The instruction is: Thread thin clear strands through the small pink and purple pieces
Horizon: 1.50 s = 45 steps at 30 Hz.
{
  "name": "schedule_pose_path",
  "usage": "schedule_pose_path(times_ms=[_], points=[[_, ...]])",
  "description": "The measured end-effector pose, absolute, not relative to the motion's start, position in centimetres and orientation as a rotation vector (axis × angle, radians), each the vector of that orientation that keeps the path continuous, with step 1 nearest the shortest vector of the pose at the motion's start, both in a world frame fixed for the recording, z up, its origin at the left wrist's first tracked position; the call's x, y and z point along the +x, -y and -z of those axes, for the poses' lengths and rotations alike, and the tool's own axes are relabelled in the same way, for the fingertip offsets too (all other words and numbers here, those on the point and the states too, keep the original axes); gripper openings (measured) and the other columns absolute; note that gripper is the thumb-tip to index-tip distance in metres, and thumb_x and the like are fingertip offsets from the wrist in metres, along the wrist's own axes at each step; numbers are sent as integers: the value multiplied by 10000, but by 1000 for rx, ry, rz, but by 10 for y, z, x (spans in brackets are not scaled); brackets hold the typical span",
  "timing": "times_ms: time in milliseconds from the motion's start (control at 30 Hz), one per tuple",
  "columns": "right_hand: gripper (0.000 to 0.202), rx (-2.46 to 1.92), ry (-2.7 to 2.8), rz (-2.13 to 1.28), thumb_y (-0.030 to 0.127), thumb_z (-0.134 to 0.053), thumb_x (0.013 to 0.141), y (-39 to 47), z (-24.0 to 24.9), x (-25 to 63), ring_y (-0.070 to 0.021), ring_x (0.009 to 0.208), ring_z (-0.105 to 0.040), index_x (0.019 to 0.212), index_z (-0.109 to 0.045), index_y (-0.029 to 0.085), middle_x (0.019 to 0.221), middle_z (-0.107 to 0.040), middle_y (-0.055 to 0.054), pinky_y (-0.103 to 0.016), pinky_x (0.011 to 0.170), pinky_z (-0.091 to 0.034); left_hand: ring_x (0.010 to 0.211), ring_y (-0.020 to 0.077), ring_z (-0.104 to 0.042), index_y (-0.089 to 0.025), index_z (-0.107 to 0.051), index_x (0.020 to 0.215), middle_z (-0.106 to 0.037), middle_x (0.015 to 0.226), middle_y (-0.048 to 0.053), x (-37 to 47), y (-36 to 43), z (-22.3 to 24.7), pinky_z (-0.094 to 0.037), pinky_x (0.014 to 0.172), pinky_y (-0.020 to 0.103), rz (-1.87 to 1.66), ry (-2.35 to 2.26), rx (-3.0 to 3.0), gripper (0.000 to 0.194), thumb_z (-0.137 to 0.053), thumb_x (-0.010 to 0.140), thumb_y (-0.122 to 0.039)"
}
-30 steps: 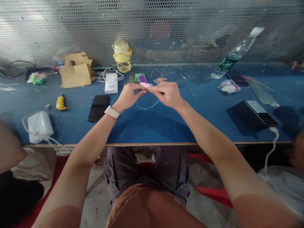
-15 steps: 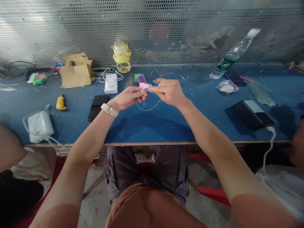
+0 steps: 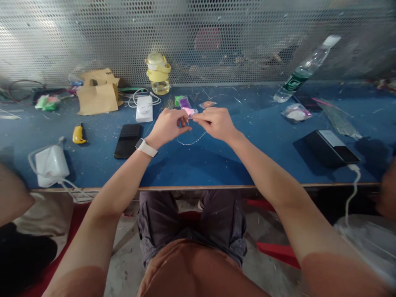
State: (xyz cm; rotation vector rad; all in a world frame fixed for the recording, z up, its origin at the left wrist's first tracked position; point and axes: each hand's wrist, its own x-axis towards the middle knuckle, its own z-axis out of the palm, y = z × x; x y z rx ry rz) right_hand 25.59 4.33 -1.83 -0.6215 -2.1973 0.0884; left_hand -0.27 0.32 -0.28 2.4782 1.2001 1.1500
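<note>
My left hand [image 3: 167, 127], a pale band on its wrist, curls its fingers round one end of a thin silvery wire [image 3: 192, 144]. My right hand [image 3: 218, 123] faces it, with the thumb and index finger pinched on the same wire. A twisted, knobbly length of the wire sags in a loop below both hands. The tiny parts at the fingertips are too small to make out. Just behind the fingers lie small bags with pink [image 3: 189, 111], purple [image 3: 185, 102] and green [image 3: 178, 100] contents. A bag with peach-coloured contents [image 3: 208, 104] lies behind my right hand.
On the blue table [image 3: 198, 169] stand a yellow-lidded bottle [image 3: 158, 74] and a tilted water bottle [image 3: 295, 78]. A black phone [image 3: 128, 141], a white charger [image 3: 144, 109] and a yellow cutter [image 3: 78, 134] lie left; a black box [image 3: 331, 148] sits right. A perforated metal panel [image 3: 123, 37] rises behind.
My left hand has turned over, its back now facing up and its fingers curled. My right hand has shifted slightly left and down. The wire loop still hangs below.
</note>
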Motion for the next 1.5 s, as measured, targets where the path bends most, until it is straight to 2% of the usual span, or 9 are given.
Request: schedule_pose_path(times_ms=[167,333,467,600,733,933,1100,1367,1500], points=[[577,-618,2190,-99,658,-500,1222,-47,17,259,-220,792,-701,1137,-961,323,803,-792,-33,-469,1020,-575,877,255,-776,-273,-841,1015,-828,910,19,-1,-1,3,-572,1072,503,-1173,-1258,2579,276,-984,984,-506],[607,-570,2148,-59,689,-477,1227,-48,14,261,-213,741,-668,1150,-958,328,758,-740,-24,-455,936,-596,938,236,-766,-281,-874,983,-830,991,70,0,-1,-2,-619,899,423,-1352,-1160,2364,432,-758,1147,-664],[549,-544,2132,11,653,-500,1231,-45,13,260,-211,743,-659,1170,-953,349,732,-696,-14,-449,907,-591,898,213,-755,-262,-830,885,-812,928,91,-4,-7,2,-630,777,371,-1248,-1005,2061,632,-649,1154,-804],[511,-525,2129,73,626,-515,1226,-43,13,259,-219,757,-657,1181,-948,359,736,-695,-17,-460,921,-590,750,193,-727,-252,-780,792,-789,834,97,-7,-11,9,-603,668,364,-1071,-928,1786,684,-696,1103,-855],[533,-601,2115,13,607,-499,1228,-40,15,255,-225,751,-665,1159,-952,334,735,-715,-28,-458,921,-592,688,180,-659,-256,-787,758,-729,722,63,-4,-10,8,-582,661,375,-1236,-1071,1892,689,-736,1072,-868],[583,-730,1993,-81,620,-488,1219,-30,14,246,-247,809,-741,1124,-955,284,813,-811,-61,-469,988,-617,797,215,-692,-255,-751,748,-694,696,48,-10,-15,10,-630,816,417,-1527,-1398,2183,620,-671,1182,-691],[563,-738,1981,-65,596,-489,1223,-31,16,244,-261,842,-774,1136,-955,292,886,-860,-74,-483,998,-622,1014,256,-747,-259,-841,1001,-789,1041,90,-16,-16,10,-650,935,440,-1627,-1466,2325,257,-784,1146,-463],[577,-734,2094,51,540,-454,1242,-29,17,244,-239,795,-741,1159,-949,257,844,-836,-80,-413,853,-567,1123,328,-745,-257,-810,1028,-796,1102,100,-9,-7,-1,-622,1080,535,-1281,-1298,2671,61,-833,1077,-284],[546,-625,2212,75,515,-471,1232,-27,14,246,-241,783,-711,1160,-947,257,800,-800,-82,-407,793,-521,1132,349,-740,-258,-748,960,-785,1083,99,-12,-6,-3,-602,1085,556,-1118,-1254,2767,115,-788,1051,-201]])
